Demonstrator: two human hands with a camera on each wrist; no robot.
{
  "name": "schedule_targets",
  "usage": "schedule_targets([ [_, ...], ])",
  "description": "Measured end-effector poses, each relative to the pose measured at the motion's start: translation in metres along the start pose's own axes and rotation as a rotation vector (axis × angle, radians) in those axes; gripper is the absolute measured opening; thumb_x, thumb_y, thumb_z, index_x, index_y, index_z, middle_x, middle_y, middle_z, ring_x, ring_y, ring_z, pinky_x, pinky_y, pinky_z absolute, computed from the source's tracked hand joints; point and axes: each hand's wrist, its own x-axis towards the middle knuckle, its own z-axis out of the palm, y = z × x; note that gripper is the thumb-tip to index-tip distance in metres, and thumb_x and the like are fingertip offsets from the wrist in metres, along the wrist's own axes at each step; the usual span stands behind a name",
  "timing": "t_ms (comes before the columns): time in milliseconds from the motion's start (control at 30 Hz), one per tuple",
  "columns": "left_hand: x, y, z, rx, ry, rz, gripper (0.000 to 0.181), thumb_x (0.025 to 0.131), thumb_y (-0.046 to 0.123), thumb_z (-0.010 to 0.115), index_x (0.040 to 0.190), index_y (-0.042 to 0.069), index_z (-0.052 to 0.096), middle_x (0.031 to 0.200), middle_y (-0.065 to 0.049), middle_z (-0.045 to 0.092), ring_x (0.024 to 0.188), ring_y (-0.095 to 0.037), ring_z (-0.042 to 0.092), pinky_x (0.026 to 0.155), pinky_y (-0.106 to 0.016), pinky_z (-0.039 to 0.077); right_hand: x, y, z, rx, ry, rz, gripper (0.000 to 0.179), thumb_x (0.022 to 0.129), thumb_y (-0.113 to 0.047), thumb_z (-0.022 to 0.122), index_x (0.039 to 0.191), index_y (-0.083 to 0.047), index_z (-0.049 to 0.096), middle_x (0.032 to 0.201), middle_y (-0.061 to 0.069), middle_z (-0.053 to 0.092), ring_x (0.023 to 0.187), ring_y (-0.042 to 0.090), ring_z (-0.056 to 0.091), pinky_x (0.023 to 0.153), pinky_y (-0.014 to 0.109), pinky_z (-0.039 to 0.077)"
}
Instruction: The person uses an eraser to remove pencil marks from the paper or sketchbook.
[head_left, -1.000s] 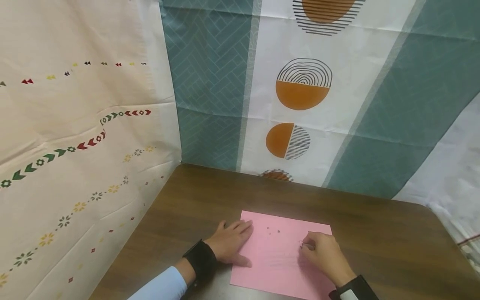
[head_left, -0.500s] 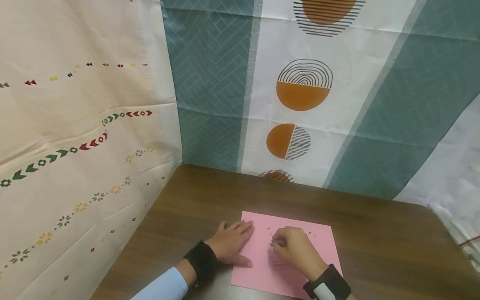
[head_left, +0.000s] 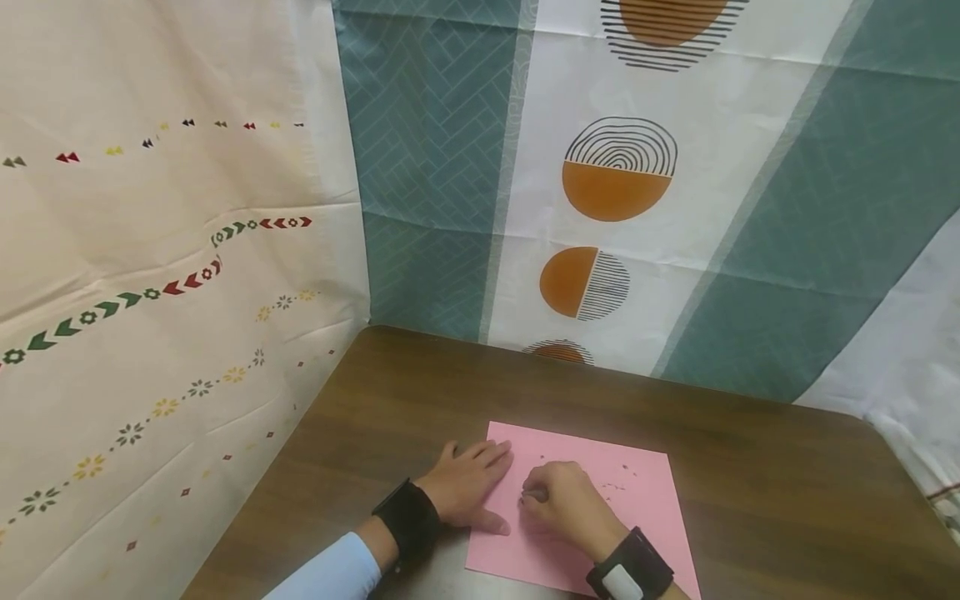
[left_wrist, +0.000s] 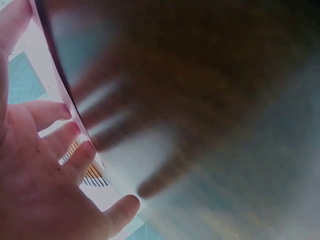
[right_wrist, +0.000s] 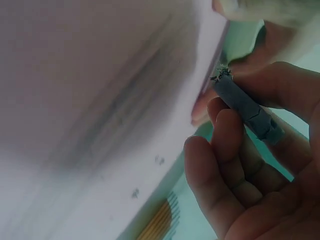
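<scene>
A pink sheet of paper (head_left: pixel 648 500) lies on the wooden table. My left hand (head_left: pixel 463 490) rests spread along its left edge, the fingertips and thumb over the paper. Near the middle of the sheet, my right hand (head_left: pixel 566 504) pinches a short dark grey eraser (right_wrist: pixel 245 107) between thumb and fingers. Crumbs (right_wrist: pixel 223 74) cling to the eraser's worn end. A grey smudge (right_wrist: pixel 120 110) streaks the paper in the right wrist view. Small dark crumbs (head_left: pixel 626 467) are scattered on the upper right of the sheet.
The brown tabletop (head_left: pixel 765 500) extends around the paper. Behind it hangs a teal and white curtain (head_left: pixel 435 167) with orange half-circles. A cream patterned cloth (head_left: pixel 150 250) hangs along the left side. Both wrists wear black bands (head_left: pixel 408 518).
My right hand has moved left across the paper with the eraser, from the right side toward my left hand. More crumbs show on the right. My left hand stays on the paper's edge.
</scene>
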Motion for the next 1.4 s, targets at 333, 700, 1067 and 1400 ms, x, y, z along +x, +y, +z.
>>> schedule_targets([
  [333, 0.001, 0.005, -0.010, 0.013, -0.005, 0.019, 0.093, 0.075, 0.068, 0.057, 0.143, 0.010, 0.035, 0.150, -0.005, 0.028, 0.133, -0.023, 0.023, 0.094, -0.066, 0.029, -0.003, 0.001, 0.018, -0.087, -0.013, -0.012, 0.015, 0.065, -0.006, 0.067, 0.062, -0.020, 0.061, 0.059, -0.012, 0.048, 0.057, 0.005, 0.044, 0.055, 0.029, 0.045],
  [700, 0.001, 0.005, -0.010, -0.011, -0.043, -0.004, 0.095, 0.074, 0.069, 0.057, 0.144, 0.010, 0.032, 0.151, -0.005, 0.025, 0.134, -0.024, 0.020, 0.096, -0.067, 0.025, -0.014, 0.020, 0.009, -0.086, 0.014, 0.191, 0.019, 0.064, -0.005, 0.063, 0.058, -0.021, 0.055, 0.057, -0.009, 0.046, 0.052, 0.007, 0.041, 0.047, 0.027, 0.039],
  [1067, -0.003, 0.001, -0.007, -0.032, -0.053, -0.023, 0.095, 0.075, 0.069, 0.056, 0.145, 0.010, 0.030, 0.152, -0.004, 0.022, 0.135, -0.023, 0.018, 0.097, -0.068, 0.022, -0.056, 0.069, -0.027, -0.168, 0.038, 0.411, 0.012, 0.065, -0.006, 0.063, 0.063, -0.016, 0.058, 0.064, -0.005, 0.058, 0.060, 0.012, 0.047, 0.057, 0.037, 0.046],
  [1400, -0.001, 0.001, -0.002, -0.021, -0.049, -0.012, 0.095, 0.076, 0.070, 0.054, 0.145, 0.011, 0.029, 0.152, -0.003, 0.021, 0.135, -0.023, 0.017, 0.096, -0.068, 0.023, -0.085, 0.088, -0.048, -0.205, 0.068, 0.481, 0.005, 0.065, -0.008, 0.060, 0.064, -0.013, 0.059, 0.062, -0.003, 0.057, 0.058, 0.015, 0.048, 0.054, 0.041, 0.044],
])
